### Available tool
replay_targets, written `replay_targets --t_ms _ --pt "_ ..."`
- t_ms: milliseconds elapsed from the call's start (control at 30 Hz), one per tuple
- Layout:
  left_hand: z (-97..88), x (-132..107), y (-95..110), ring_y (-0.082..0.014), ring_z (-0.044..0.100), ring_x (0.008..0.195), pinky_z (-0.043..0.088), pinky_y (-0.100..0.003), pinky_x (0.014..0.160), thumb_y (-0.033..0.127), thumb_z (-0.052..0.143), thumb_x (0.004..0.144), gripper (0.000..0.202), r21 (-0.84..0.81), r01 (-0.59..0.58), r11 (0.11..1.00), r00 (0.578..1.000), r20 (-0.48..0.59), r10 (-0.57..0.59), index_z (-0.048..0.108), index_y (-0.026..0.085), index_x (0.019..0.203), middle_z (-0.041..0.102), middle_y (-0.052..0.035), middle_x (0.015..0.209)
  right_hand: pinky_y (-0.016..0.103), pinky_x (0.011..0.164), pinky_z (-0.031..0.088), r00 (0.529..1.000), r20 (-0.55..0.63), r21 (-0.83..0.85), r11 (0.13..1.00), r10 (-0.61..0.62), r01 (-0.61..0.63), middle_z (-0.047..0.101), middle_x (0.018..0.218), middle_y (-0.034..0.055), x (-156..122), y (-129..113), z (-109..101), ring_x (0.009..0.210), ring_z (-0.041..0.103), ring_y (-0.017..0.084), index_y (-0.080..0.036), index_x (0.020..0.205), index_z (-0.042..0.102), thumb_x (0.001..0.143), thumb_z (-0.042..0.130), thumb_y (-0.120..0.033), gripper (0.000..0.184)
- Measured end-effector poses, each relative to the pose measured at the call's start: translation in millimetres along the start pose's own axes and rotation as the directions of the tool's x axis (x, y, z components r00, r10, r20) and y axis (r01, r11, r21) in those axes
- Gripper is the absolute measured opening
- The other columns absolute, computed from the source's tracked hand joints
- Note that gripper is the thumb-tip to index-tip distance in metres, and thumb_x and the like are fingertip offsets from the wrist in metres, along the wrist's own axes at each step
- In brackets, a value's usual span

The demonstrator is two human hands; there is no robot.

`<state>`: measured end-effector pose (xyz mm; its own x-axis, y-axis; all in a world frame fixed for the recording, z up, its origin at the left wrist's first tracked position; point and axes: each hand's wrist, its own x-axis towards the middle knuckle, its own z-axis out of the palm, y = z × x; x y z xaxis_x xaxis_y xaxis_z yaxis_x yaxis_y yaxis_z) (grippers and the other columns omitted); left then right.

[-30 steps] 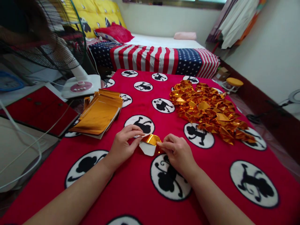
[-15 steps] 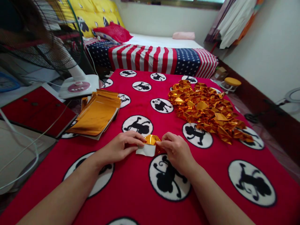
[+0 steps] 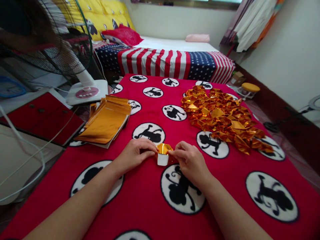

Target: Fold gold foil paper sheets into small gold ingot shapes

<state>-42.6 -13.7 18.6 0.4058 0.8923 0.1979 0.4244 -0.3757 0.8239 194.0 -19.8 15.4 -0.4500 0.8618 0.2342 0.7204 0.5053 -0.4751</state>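
Note:
A small piece of gold foil paper (image 3: pixel 163 148), partly folded, lies between my hands on the red cloth (image 3: pixel 140 213). Its white back faces up on the flap nearest me. My left hand (image 3: pixel 137 151) pinches the left edge between thumb and fingers. On the other side my right hand (image 3: pixel 189 159) is closed on the right edge, fingertips pressed together. A stack of flat gold foil sheets (image 3: pixel 105 120) rests to the left, beyond my left hand. Folded gold foil pieces (image 3: pixel 225 116) are heaped at the right, beyond my right hand.
An electric fan (image 3: pixel 86 91) stands at the left beside a red-topped surface (image 3: pixel 42 116) with loose cables. Across the far side is a bed (image 3: pixel 160 61) with a striped cover. A yellow stool (image 3: pixel 250 87) and a cardboard box (image 3: pixel 237 78) are on the floor at right.
The left part of the white flap has been folded in, so the white area is narrower. My left fingers have shifted slightly along the left edge; my right hand keeps its grip.

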Motion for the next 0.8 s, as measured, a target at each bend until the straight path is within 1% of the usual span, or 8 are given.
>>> replay_targets --t_ms 100,167,300,400,500,567,700,800 --pt "6.6 0 0 -0.0155 0.065 0.081 0.052 -0.028 0.077 0.01 0.067 0.078 0.009 0.057 -0.006 0.998 0.998 -0.066 0.01 0.071 0.018 0.082 0.071 -0.0039 0.085 0.028 0.07 0.037 1.0 -0.005 0.011 1.0 0.004 -0.004 0.062 0.088 0.0027 -1 -2 0 0.079 0.056 0.015 -0.026 0.094 0.074 0.09 0.057 -0.012 0.023" --pt "8.0 -1 0 -0.0156 0.064 0.083 0.051 -0.028 0.077 0.009 0.066 0.078 0.01 0.081 -0.026 0.996 0.996 -0.077 0.033 0.069 0.018 0.08 0.07 -0.0036 0.086 0.029 0.072 0.037 1.0 -0.018 0.022 1.0 0.01 -0.009 0.064 0.091 0.0029 -1 -4 0 0.081 0.056 0.016 -0.024 0.096 0.071 0.088 0.057 -0.01 0.021" --pt "7.4 -2 0 -0.0152 0.064 0.087 0.05 -0.028 0.081 0.007 0.061 0.081 0.014 0.119 -0.08 0.99 0.995 -0.053 0.087 0.07 0.018 0.079 0.07 -0.0041 0.09 0.03 0.073 0.038 0.999 -0.04 0.016 0.999 0.038 -0.037 0.064 0.088 0.0035 -2 -8 3 0.081 0.056 0.018 -0.019 0.088 0.064 0.086 0.056 -0.006 0.015" --pt "4.4 -4 3 -0.0152 0.063 0.089 0.051 -0.028 0.082 0.007 0.059 0.082 0.019 0.178 -0.108 0.978 0.994 -0.01 0.112 0.073 0.02 0.083 0.07 -0.0044 0.092 0.031 0.075 0.04 0.999 -0.037 0.012 1.0 0.008 -0.008 0.063 0.087 0.0054 -4 -9 5 0.082 0.055 0.018 -0.018 0.083 0.065 0.09 0.052 -0.008 0.018" --pt "-0.3 -6 8 -0.0162 0.062 0.093 0.051 -0.029 0.085 0.006 0.058 0.079 0.025 0.214 -0.128 0.968 0.991 0.065 0.117 0.073 0.02 0.092 0.069 -0.0053 0.097 0.031 0.077 0.042 0.999 -0.033 0.047 0.999 -0.017 0.019 0.062 0.089 0.0066 -9 -8 4 0.083 0.055 0.018 -0.018 0.087 0.067 0.091 0.049 -0.008 0.021" --pt "-2.7 -7 12 -0.0172 0.062 0.096 0.05 -0.031 0.088 0.005 0.06 0.076 0.029 0.228 -0.132 0.965 0.989 0.097 0.112 0.072 0.021 0.097 0.068 -0.0057 0.102 0.032 0.079 0.043 1.0 -0.012 0.088 0.996 -0.026 0.027 0.062 0.093 0.0067 -11 -8 1 0.087 0.056 0.019 -0.019 0.092 0.067 0.088 0.052 -0.007 0.019" --pt "-2.3 -8 14 -0.0183 0.061 0.098 0.05 -0.032 0.09 0.007 0.061 0.076 0.027 0.241 -0.135 0.961 0.989 0.091 0.116 0.072 0.021 0.097 0.068 -0.0062 0.103 0.035 0.083 0.044 0.999 0.026 0.164 0.986 -0.026 0.022 0.061 0.099 0.0057 -12 -8 -4 0.091 0.056 0.021 -0.021 0.096 0.067 0.077 0.064 -0.008 0.024" --pt "1.4 -9 11 -0.0185 0.062 0.097 0.051 -0.033 0.089 0.01 0.061 0.079 0.022 0.248 -0.146 0.958 0.989 0.056 0.137 0.071 0.021 0.096 0.068 -0.0067 0.101 0.035 0.084 0.044 1.0 0.028 0.194 0.981 -0.013 0.008 0.06 0.099 0.0051 -11 -7 -4 0.092 0.056 0.02 -0.022 0.095 0.067 0.077 0.065 -0.008 0.023"
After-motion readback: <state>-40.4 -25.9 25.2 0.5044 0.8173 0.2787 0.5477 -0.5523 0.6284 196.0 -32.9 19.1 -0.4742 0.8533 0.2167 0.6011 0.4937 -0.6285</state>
